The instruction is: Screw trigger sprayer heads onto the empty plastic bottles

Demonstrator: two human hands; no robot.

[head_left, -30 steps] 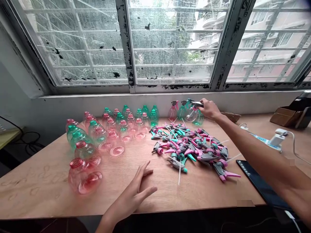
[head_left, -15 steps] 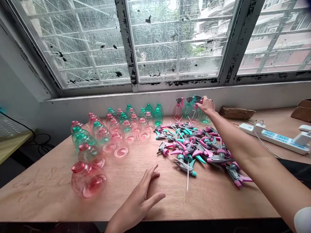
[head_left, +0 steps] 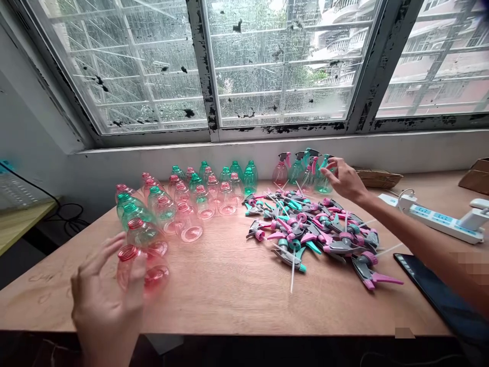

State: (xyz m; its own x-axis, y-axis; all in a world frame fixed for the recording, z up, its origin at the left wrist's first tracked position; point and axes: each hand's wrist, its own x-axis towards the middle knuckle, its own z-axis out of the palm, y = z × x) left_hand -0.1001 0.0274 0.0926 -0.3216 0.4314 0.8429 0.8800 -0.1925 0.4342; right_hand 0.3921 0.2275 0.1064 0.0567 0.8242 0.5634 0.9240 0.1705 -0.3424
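The left hand [head_left: 107, 303], fingers wide, is at the nearest red bottle [head_left: 155, 265], near left; the right hand [head_left: 347, 179], fingers parted, is by a green spray bottle [head_left: 323, 184], far right.

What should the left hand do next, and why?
Probably close the left hand on the nearest pink bottle: the hand looks open right beside it, the bottle is uncapped, and loose spray heads lie heaped nearby.

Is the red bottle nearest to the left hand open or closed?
Open: the red bottle shows a bare neck, with no cap on it.
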